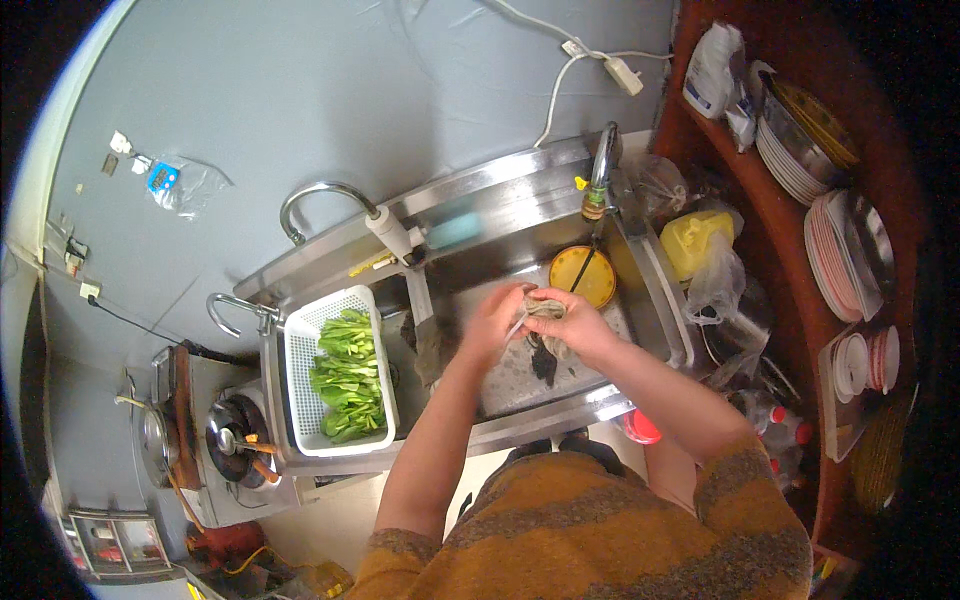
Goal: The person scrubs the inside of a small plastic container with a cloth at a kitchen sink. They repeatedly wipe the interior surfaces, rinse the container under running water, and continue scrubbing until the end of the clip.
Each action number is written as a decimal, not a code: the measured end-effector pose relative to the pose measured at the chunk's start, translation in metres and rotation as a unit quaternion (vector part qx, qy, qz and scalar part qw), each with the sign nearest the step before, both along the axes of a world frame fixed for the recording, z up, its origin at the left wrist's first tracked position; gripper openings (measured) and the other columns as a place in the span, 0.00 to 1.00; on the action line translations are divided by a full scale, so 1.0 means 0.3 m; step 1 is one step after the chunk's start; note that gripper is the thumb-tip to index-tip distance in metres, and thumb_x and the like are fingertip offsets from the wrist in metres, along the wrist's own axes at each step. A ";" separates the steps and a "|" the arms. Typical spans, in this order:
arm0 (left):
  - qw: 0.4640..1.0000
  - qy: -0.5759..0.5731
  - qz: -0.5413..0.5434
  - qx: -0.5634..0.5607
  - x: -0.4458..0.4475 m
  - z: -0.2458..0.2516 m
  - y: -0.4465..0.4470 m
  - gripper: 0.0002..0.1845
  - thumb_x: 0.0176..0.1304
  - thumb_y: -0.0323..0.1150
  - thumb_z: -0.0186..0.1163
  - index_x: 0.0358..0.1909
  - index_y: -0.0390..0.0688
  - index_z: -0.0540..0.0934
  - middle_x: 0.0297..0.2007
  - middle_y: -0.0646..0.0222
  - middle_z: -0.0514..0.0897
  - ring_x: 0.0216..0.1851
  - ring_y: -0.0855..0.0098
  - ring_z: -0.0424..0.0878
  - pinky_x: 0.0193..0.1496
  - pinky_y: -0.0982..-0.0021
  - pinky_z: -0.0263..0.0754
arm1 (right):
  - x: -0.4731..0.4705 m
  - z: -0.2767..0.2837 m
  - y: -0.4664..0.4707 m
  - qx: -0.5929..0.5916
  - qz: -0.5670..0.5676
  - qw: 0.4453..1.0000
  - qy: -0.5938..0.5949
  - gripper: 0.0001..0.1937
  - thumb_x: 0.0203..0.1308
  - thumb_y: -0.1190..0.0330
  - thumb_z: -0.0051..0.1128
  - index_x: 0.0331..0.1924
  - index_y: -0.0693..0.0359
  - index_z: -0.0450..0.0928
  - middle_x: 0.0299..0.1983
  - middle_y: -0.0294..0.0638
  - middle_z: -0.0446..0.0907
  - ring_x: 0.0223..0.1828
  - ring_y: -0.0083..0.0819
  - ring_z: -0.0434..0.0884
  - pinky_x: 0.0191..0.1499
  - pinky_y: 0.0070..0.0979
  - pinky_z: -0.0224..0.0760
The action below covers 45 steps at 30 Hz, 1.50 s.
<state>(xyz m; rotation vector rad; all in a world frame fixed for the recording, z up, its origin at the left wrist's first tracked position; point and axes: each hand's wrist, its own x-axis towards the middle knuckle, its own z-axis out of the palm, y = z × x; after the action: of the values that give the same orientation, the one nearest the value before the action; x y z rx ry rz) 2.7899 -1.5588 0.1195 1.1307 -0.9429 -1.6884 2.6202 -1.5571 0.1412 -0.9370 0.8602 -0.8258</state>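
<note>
Both my hands meet over the right basin of a steel sink. My right hand grips a bunched, greyish-beige cloth; part of it hangs below the fingers. My left hand, slightly blurred, is at the cloth's left side with a thin pale strip by its fingers; how far it closes on the cloth is hard to tell. Below them a dark, wet clump lies on the basin floor. Behind my right hand a yellow plate with a patterned rim stands in the basin, a thin dark stick or tube across it.
A white plastic basket of leafy greens stands on the sink's left part. Curved faucets rise along the back, another at right. Bagged things, a yellow container and plates on a shelf stand at right; a wok is at left.
</note>
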 end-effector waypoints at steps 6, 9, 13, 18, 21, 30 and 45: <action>0.998 0.021 -0.034 0.048 0.007 -0.007 -0.039 0.23 0.65 0.48 0.56 0.53 0.42 0.75 0.41 0.72 0.81 0.38 0.74 0.80 0.40 0.76 0.75 | -0.031 0.019 -0.010 -0.492 -0.024 0.838 0.235 0.12 0.50 0.71 0.64 0.40 0.59 0.78 0.42 0.37 0.75 0.45 0.36 0.76 0.47 0.28 0.72; 0.946 -0.225 -0.148 -0.182 0.050 -0.088 -0.056 0.23 0.67 0.48 0.54 0.53 0.41 0.74 0.40 0.70 0.81 0.36 0.75 0.79 0.38 0.77 0.75 | -0.082 0.011 -0.027 -0.612 0.053 0.705 0.354 0.09 0.50 0.68 0.62 0.37 0.56 0.78 0.38 0.36 0.74 0.41 0.38 0.73 0.42 0.32 0.72; 0.960 -0.122 -0.128 -0.218 0.057 -0.172 -0.053 0.26 0.70 0.53 0.47 0.56 0.41 0.71 0.42 0.69 0.80 0.37 0.74 0.79 0.40 0.74 0.75 | -0.099 -0.013 -0.046 -0.637 0.062 0.687 0.344 0.09 0.52 0.66 0.61 0.37 0.56 0.78 0.39 0.37 0.74 0.42 0.38 0.73 0.41 0.33 0.71; 0.992 0.098 -0.046 0.072 -0.030 -0.012 -0.029 0.32 0.70 0.60 0.38 0.58 0.43 0.69 0.49 0.67 0.76 0.44 0.74 0.76 0.45 0.73 0.74 | -0.084 -0.071 -0.081 -0.480 0.019 0.847 0.226 0.11 0.52 0.67 0.63 0.38 0.60 0.76 0.43 0.40 0.75 0.48 0.41 0.73 0.46 0.34 0.70; 1.000 0.017 0.013 0.012 -0.049 -0.011 0.005 0.27 0.68 0.56 0.46 0.55 0.43 0.70 0.48 0.67 0.76 0.45 0.73 0.76 0.45 0.70 0.75 | -0.049 -0.048 -0.052 -0.504 0.032 0.835 0.219 0.12 0.52 0.69 0.62 0.40 0.60 0.75 0.44 0.42 0.74 0.49 0.42 0.73 0.48 0.35 0.70; 0.967 -0.169 -0.058 -0.181 0.083 -0.132 -0.032 0.18 0.70 0.45 0.50 0.50 0.42 0.73 0.44 0.64 0.79 0.44 0.65 0.79 0.42 0.63 0.75 | -0.107 0.045 -0.077 -0.617 0.113 0.702 0.338 0.17 0.46 0.78 0.56 0.44 0.57 0.78 0.41 0.42 0.72 0.46 0.42 0.73 0.48 0.34 0.71; 0.996 -0.029 0.020 -0.078 -0.031 -0.050 -0.044 0.24 0.73 0.53 0.40 0.47 0.44 0.74 0.38 0.71 0.78 0.34 0.77 0.75 0.37 0.75 0.70 | -0.021 0.030 0.013 -0.574 0.024 0.629 0.525 0.24 0.52 0.71 0.51 0.57 0.55 0.73 0.49 0.42 0.70 0.52 0.41 0.70 0.51 0.36 0.71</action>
<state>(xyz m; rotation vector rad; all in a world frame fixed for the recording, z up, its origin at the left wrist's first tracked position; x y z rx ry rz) 2.7805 -1.5719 0.1045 1.0910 -1.0620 -1.5300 2.6138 -1.5532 0.1503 -2.7647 1.2456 -0.6792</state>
